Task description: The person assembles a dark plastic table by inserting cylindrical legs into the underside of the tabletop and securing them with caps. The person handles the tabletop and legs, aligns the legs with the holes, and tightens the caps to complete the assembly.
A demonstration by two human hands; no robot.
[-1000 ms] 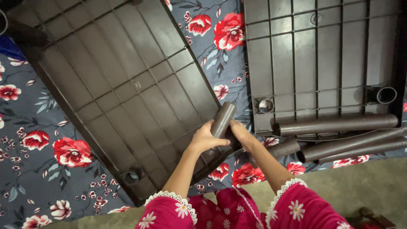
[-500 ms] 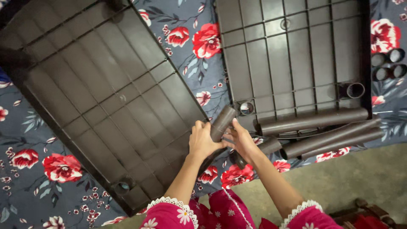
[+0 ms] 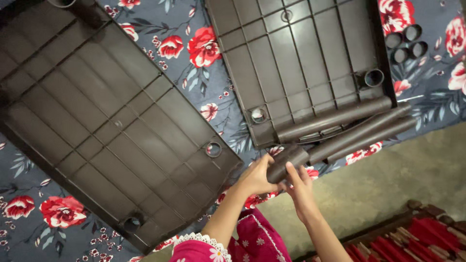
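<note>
Short dark brown plastic tube (image 3: pixel 286 162), held in both hands just below the corner gap between two ribbed panels. It lies tilted, upper end toward the right, lower end down in the palms.

Left hand (image 3: pixel 255 177): fingers curled around the tube's lower end, closed on it from the left side. Right hand (image 3: pixel 301 187): fingers bent, fingertips pressing on the tube's middle from below and right. Both hands touching the tube; wrists close together. Pink sleeve (image 3: pixel 204 247) with white lace cuff on the left arm.

Just right of the tube, three long tubes (image 3: pixel 359 128) of the same brown lie side by side, one resting on the edge of the right panel (image 3: pixel 301 58). That panel lies underside up, round sockets at its corners. The left panel (image 3: pixel 97 126), larger, also underside up, lies at an angle; a socket (image 3: pixel 213 149) near its right corner is close to the hands.

Four short tube pieces (image 3: pixel 407 42) are clustered upright at upper right. All of this lies on a blue cloth with red flowers (image 3: pixel 194 43). Bare floor (image 3: pixel 388 184) beyond the cloth's edge, lower right.
</note>
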